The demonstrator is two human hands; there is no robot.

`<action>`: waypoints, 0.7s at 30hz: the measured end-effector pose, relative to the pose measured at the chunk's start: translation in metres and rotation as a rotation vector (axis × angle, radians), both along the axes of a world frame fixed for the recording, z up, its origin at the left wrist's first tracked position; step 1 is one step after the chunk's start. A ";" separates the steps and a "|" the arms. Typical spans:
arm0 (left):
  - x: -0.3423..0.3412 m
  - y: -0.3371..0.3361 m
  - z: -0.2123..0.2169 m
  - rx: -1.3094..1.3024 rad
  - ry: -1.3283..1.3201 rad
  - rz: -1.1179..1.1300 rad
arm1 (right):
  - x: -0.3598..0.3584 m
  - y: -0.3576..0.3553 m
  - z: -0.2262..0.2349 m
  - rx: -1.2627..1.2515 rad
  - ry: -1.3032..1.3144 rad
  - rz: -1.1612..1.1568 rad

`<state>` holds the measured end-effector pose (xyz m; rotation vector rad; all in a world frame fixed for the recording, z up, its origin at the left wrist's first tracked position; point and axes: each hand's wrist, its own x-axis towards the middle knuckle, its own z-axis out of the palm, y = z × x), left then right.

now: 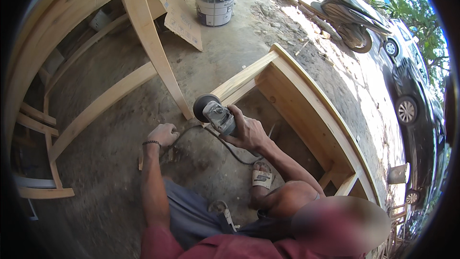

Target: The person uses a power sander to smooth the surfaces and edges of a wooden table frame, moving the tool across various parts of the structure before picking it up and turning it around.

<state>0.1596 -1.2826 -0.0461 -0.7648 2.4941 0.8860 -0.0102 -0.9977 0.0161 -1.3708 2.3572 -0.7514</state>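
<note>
My right hand (250, 133) has its fingers clamped round the power sander (220, 117) near the wooden frame (306, 120); I'd keep the disc (203, 106) flat, cord (232, 150) clear. My left hand's (165, 135) finger closure, I can't tell.

Right hand (251, 135) with fingers (235, 112) wrapped round a grey grinder (220, 117), its black disc (206, 107) by one end of a low wooden frame (293, 100), left hand (165, 134) near the leg (179, 96) of a tall wooden frame (81, 5), white bucket (215, 4) behind, motorbike (354, 12) and black car (419, 127) farther off
</note>
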 end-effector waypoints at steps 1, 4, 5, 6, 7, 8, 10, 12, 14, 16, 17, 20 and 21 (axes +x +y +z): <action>0.000 0.003 0.004 0.050 0.034 -0.010 | -0.004 0.005 -0.002 -0.004 -0.017 -0.026; -0.007 0.009 0.017 0.119 0.166 -0.029 | -0.021 0.012 -0.005 -0.012 -0.046 -0.100; -0.010 0.014 0.022 0.129 0.211 -0.032 | -0.027 0.014 -0.007 -0.015 -0.056 -0.122; -0.019 0.024 0.029 0.077 0.329 -0.010 | -0.036 0.019 -0.009 -0.066 -0.035 -0.148; -0.028 0.032 0.034 0.095 0.437 0.019 | -0.047 0.023 -0.010 -0.085 -0.025 -0.182; -0.035 0.038 0.040 0.109 0.540 0.047 | -0.057 0.026 -0.011 -0.107 -0.019 -0.216; -0.049 0.050 0.046 0.151 0.727 0.073 | -0.082 0.035 -0.007 -0.118 0.011 -0.285; -0.060 0.055 0.039 -0.008 0.800 -0.016 | -0.102 0.039 0.001 -0.114 -0.053 -0.359; -0.074 0.061 0.029 -0.132 0.855 -0.102 | -0.122 0.046 0.005 -0.125 -0.074 -0.416; -0.091 0.067 0.021 -0.220 0.891 -0.185 | -0.147 0.053 0.000 -0.168 -0.070 -0.440; -0.098 0.068 0.018 -0.258 0.881 -0.194 | -0.153 0.055 0.003 -0.190 -0.069 -0.455; -0.118 0.075 0.013 -0.336 0.772 -0.202 | -0.166 0.058 0.005 -0.125 -0.058 -0.520; -0.123 0.079 0.012 -0.343 0.680 -0.190 | -0.170 0.057 0.006 -0.100 -0.057 -0.541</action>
